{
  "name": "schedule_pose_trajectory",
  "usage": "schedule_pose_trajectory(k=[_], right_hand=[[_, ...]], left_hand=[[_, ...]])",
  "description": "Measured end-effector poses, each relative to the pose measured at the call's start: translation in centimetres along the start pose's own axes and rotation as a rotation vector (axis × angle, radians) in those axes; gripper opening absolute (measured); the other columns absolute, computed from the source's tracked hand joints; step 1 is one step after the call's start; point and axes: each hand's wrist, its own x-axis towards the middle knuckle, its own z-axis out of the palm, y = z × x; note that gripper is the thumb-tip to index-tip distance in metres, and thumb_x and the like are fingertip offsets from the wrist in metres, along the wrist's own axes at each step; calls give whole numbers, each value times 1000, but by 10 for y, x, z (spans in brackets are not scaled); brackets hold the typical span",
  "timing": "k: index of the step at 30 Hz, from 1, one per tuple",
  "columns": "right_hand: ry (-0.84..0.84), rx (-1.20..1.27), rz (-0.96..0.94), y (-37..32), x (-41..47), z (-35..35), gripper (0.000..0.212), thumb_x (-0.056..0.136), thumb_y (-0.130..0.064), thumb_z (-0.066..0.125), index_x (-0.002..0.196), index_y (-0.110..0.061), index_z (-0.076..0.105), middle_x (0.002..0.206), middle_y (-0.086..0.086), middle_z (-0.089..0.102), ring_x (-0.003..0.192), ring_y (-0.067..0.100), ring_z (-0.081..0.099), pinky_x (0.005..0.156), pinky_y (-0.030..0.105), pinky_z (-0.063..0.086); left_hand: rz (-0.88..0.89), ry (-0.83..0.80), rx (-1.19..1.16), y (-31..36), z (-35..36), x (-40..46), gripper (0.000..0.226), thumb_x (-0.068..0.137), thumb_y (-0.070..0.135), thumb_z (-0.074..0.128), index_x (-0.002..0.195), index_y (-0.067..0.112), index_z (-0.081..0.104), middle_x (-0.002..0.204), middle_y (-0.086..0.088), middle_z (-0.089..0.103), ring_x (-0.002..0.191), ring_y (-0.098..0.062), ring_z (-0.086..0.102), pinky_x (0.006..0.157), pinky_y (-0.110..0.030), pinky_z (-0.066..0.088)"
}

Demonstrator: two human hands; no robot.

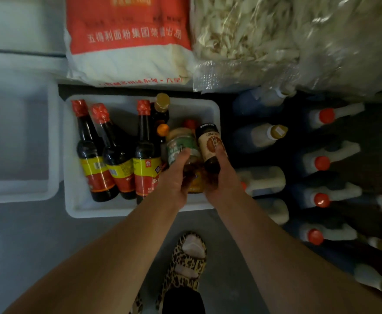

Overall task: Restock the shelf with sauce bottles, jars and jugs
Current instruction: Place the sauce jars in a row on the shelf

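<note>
Sauce bottles, three tall dark glass ones (117, 155) with red foil caps and yellow-and-red labels, are lying just left of my left grip (174, 177), inside the white plastic crate (72, 177) on the floor. My left grip is curling round a squat green-labelled jar (181, 143) with a pale lid; my right grip (221, 177), right beside it, is clamping on a small dark bottle (210, 143) with a black cap and a round brown label. Both are over the crate's near right corner, and I am judging them to be on the way out of it.

Beyond my left grip, a slimmer dark bottle with a gold cap (161, 107) is leaning among the others, with an orange cap just below it. To the right of my right grip, rows of white plastic jugs (335, 155) with red caps are lying on the dark lower shelf, smooth and blocky.

I am reckoning the job about half done: jugs seem stocked, while glass bottles are waiting in the crate. Above the crate, a woven red-and-white flour sack (129, 41) and a crinkly clear bag of pale strips (276, 37) are sitting.
</note>
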Motion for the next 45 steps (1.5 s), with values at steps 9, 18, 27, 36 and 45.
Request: schedule_pose_trajectory(k=[9, 18, 27, 36, 45], right_hand=[[-258, 16, -63, -40, -176, 5, 59, 89, -38, 65, 137, -6, 56, 125, 16, 69, 113, 27, 68, 96, 37, 55], [-579, -82, -242, -99, -370, 65, 63, 94, -35, 64, 145, -3, 48, 147, 21, 51, 139, 34, 47, 121, 44, 30], [-813, -85, -518, -164, -565, 129, 57, 60, -29, 96, 105, -3, 74, 101, 14, 72, 89, 21, 72, 75, 25, 58], [-1025, -142, -856, -273, -683, 189, 51, 82, -10, 65, 130, 2, 51, 109, 17, 64, 101, 25, 66, 96, 34, 53], [-865, -195, -1022, -380, -718, 258, 48, 81, -6, 78, 123, -6, 55, 114, 15, 72, 100, 22, 73, 84, 28, 54]], left_hand=[[29, -198, 100, 64, 15, -180, 34, 82, 14, 74, 113, 6, 64, 108, -16, 73, 101, -27, 70, 90, -36, 56], [280, -421, 238, 167, 41, -384, 36, 79, 2, 73, 113, 9, 64, 116, -13, 71, 114, -27, 65, 105, -41, 46], [656, -673, 505, 266, 80, -581, 50, 68, 10, 82, 115, 8, 65, 111, -14, 72, 105, -26, 68, 90, -35, 55], [1051, -717, 515, 333, 158, -707, 59, 60, 10, 87, 115, 4, 66, 109, -17, 72, 106, -33, 68, 96, -41, 53], [1130, -576, 364, 394, 214, -743, 59, 61, 26, 84, 115, 8, 67, 105, -8, 75, 106, -25, 69, 102, -38, 48]])
